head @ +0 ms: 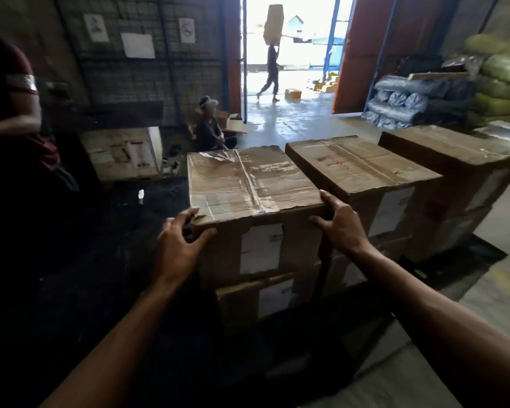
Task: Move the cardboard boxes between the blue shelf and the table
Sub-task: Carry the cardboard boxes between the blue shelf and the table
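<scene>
Both hands are on the front box (253,184), head view. Left hand (178,245) grips the near left top corner, fingers curled over the edge, thumb on the front face. Right hand (340,225) grips the near right top corner, one finger lying along the top edge.

Front box: taped lid, white label on the near face, sitting on a lower box (248,298) on the floor. A second box (359,166) stands just beside it to the right, and a third box (454,151) further right.

Surroundings: a seated person (211,129) is on the floor behind the stack. A walking person (273,72) in the bright doorway carries a carton on the head. A standing person (12,98) is at the left edge. Black wrapped rolls (401,104) and green sacks (501,69) are piled at the right.
</scene>
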Action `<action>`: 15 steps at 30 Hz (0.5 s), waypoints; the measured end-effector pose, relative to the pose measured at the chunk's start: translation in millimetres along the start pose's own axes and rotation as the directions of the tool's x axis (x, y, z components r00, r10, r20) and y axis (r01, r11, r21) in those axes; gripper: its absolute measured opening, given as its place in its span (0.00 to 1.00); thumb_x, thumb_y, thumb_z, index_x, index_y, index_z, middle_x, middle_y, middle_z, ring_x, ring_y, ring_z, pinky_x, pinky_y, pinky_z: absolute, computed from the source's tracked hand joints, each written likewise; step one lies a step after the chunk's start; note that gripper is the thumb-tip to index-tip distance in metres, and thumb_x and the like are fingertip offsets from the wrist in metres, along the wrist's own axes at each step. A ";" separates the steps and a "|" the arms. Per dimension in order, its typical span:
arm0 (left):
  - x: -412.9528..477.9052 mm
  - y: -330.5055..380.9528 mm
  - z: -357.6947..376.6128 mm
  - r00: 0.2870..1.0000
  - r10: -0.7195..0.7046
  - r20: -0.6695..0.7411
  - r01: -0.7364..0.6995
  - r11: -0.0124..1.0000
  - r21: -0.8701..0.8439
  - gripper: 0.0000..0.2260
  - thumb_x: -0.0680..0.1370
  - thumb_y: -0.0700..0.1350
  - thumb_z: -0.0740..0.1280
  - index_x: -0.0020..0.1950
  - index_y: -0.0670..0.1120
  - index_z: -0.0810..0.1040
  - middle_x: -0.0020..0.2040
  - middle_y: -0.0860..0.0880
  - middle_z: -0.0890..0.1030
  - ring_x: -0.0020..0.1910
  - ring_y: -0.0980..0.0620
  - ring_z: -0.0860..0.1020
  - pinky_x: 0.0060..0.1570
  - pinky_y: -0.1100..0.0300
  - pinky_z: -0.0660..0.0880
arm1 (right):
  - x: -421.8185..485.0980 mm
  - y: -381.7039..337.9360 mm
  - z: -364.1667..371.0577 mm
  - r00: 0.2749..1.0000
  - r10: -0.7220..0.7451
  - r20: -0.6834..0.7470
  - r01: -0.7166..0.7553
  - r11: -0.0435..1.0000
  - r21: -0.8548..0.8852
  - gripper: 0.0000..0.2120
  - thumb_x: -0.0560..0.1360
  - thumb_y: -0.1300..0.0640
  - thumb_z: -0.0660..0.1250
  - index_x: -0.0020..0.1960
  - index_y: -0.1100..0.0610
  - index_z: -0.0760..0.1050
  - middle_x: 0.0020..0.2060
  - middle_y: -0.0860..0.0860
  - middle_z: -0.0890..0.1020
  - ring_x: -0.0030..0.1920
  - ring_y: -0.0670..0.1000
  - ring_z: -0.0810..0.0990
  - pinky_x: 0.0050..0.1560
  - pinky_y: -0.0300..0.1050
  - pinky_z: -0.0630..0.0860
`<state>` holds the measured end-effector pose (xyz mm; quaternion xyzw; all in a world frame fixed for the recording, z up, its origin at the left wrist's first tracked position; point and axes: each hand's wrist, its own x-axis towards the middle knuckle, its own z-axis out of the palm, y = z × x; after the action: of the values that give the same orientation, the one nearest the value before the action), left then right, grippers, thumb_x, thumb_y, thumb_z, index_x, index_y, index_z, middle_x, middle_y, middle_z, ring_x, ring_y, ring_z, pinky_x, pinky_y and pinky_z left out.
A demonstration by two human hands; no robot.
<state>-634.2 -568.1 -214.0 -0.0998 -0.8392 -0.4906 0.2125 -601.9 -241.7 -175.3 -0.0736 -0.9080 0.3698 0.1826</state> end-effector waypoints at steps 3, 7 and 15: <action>-10.8 16.7 11.4 0.997 -0.061 -0.041 0.062 0.998 0.030 0.26 0.71 0.50 0.76 0.68 0.52 0.75 0.59 0.45 0.75 0.57 0.51 0.75 0.56 0.62 0.71 | 8.7 8.6 -8.4 0.999 -0.034 0.035 0.034 0.999 -0.006 0.34 0.72 0.58 0.75 0.75 0.56 0.66 0.70 0.54 0.75 0.70 0.51 0.72 0.66 0.34 0.61; -18.6 32.4 22.7 0.991 -0.102 -0.083 0.106 0.993 0.050 0.26 0.72 0.50 0.76 0.69 0.51 0.75 0.60 0.45 0.75 0.58 0.53 0.74 0.57 0.62 0.69 | 16.7 17.3 -16.5 0.996 -0.060 0.069 0.061 0.998 -0.007 0.34 0.73 0.59 0.74 0.75 0.57 0.66 0.70 0.54 0.74 0.70 0.52 0.72 0.68 0.36 0.62; -29.1 37.7 17.9 0.985 -0.136 -0.105 0.144 0.987 0.073 0.26 0.70 0.51 0.77 0.67 0.49 0.77 0.62 0.46 0.79 0.60 0.53 0.76 0.60 0.61 0.70 | 15.4 18.6 -22.4 0.991 -0.082 0.102 0.079 0.996 0.041 0.32 0.73 0.59 0.74 0.74 0.55 0.68 0.68 0.53 0.76 0.68 0.51 0.74 0.65 0.33 0.62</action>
<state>-598.8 -532.6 -205.4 -0.0074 -0.8514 -0.4747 0.2228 -607.4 -209.7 -169.2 -0.0143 -0.9116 0.3820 0.1514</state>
